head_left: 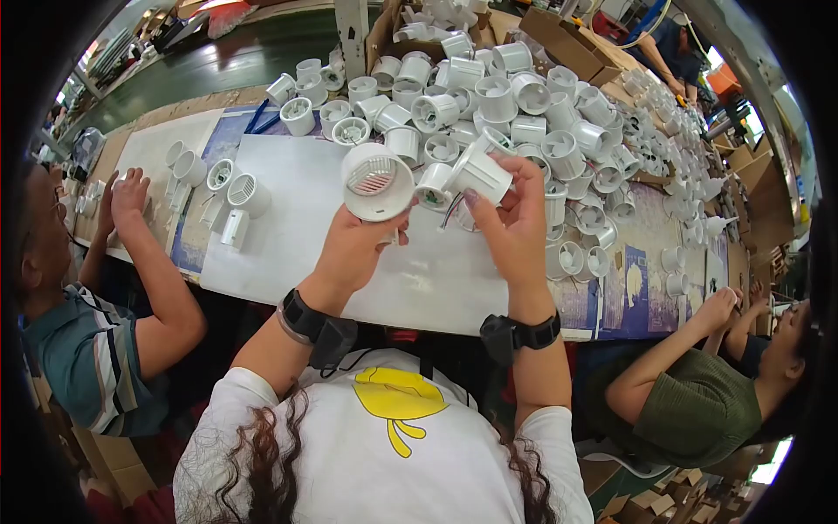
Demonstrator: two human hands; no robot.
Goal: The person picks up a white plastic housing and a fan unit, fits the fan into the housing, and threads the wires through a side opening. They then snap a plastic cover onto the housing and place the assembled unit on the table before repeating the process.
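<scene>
My left hand [342,255] is closed around a white plastic round housing [377,185] with a slotted grille on its side. Beside it, my right hand [522,229] grips a white cylindrical fan unit [482,176], tilted, with thin coloured wires [452,210] hanging below. Both parts are held above the white board [297,262] on the bench, close together; whether they touch, I cannot tell. Some fingers of my left hand are hidden behind the housing. Just beyond my hands lies a large pile of similar white housings [497,100].
Several finished-looking white units [250,194] stand on the board at the left, near blue-handled pliers [258,116]. A person in a striped shirt [96,349] works at the left, another in a green shirt [698,402] at the right. A cardboard box [572,42] sits behind the pile.
</scene>
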